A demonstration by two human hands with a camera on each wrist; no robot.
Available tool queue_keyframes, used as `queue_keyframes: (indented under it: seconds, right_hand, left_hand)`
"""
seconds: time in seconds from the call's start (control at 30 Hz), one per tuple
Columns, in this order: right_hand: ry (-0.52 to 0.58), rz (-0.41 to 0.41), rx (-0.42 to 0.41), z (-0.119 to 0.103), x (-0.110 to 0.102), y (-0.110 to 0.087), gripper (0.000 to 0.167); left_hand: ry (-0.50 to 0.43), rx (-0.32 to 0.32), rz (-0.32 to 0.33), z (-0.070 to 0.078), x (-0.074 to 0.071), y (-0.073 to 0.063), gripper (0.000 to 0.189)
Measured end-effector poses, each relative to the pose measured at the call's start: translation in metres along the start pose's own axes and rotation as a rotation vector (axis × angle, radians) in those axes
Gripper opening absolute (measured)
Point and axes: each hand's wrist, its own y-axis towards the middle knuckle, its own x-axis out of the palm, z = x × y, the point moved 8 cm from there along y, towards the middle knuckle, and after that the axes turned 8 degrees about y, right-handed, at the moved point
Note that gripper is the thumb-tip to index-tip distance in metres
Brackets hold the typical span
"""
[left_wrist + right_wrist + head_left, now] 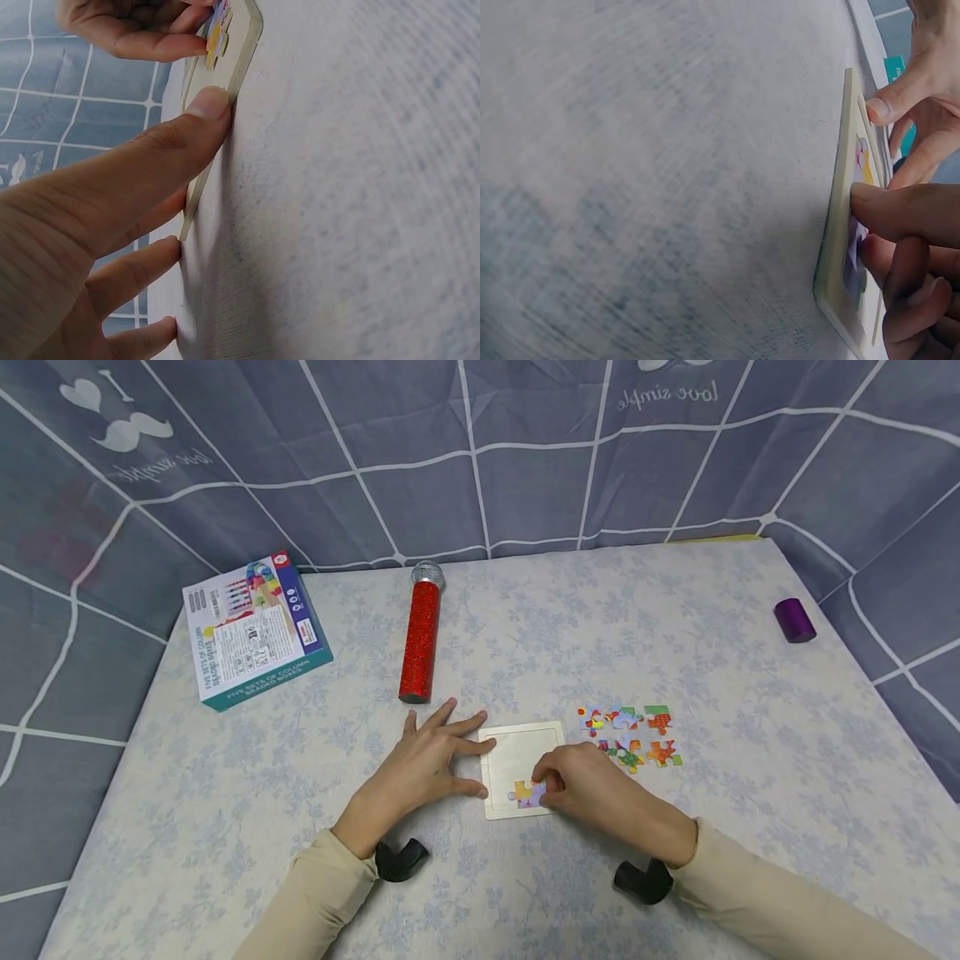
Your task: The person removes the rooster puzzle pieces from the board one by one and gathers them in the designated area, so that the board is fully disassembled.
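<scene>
A small square wooden puzzle board (517,747) with a raised rim lies in front of me. My left hand (423,764) is spread at its left side, the thumb and index fingertips on the rim. Near the board's front edge, inside the rim, sits a yellow and purple jigsaw section (519,793). My right hand (596,785) pinches a purple jigsaw piece (853,251) there between thumb and curled fingers, which partly hide it. Several loose jigsaw pieces (662,752) lie in two rows just beyond the right hand.
A red glittery microphone (422,639) lies behind the left hand. At the back left is a beaded-column game box (255,622). A purple cylinder (795,620) stands near the right table edge. Hanging grey-blue checked cloth (540,493) borders the patterned tabletop (525,893).
</scene>
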Motion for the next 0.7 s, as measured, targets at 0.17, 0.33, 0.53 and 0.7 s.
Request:
queue_keyframes:
  seconds: [0.17,0.33,0.53,0.7]
  right_hand:
    - [-0.009,0.005,0.011,0.0016,0.0001,0.0013,0.015]
    - [-0.011,0.027,0.019,0.0013,-0.0001,0.0010,0.016]
    - [0.069,0.026,0.007,0.0021,-0.0020,-0.0011,0.016]
    - [0.189,0.003,-0.009,0.0081,-0.0035,-0.0035,0.017]
  left_hand:
    - [-0.005,-0.003,-0.001,-0.0005,0.0004,-0.0002,0.067]
    - [-0.004,-0.004,0.001,-0.0003,0.0001,0.0002,0.067]
    - [-0.007,-0.006,0.002,-0.0004,0.0003,0.0003,0.067]
    - [-0.004,-0.005,0.003,-0.0006,0.0012,-0.0001,0.067]
